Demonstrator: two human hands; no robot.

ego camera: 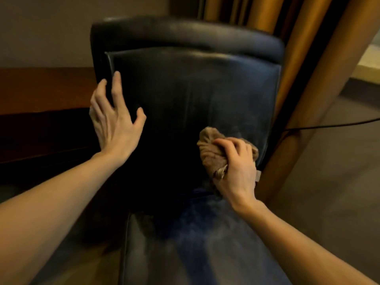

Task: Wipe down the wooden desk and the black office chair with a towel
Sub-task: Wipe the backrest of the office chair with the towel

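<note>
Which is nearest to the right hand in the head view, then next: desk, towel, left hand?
1. towel, gripped in the right hand, on the chair back.
2. left hand, at the chair's left edge.
3. desk, far left beyond the chair.

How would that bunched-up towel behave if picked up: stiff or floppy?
Probably floppy: the towel is crumpled into soft folds in the right hand. Likely light, since that one hand alone holds it against the chair back.

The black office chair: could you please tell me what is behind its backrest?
Past the backrest show the wooden desk on the left, a plain wall above it and golden curtains on the right. Whatever stands straight behind the backrest is covered.
</note>
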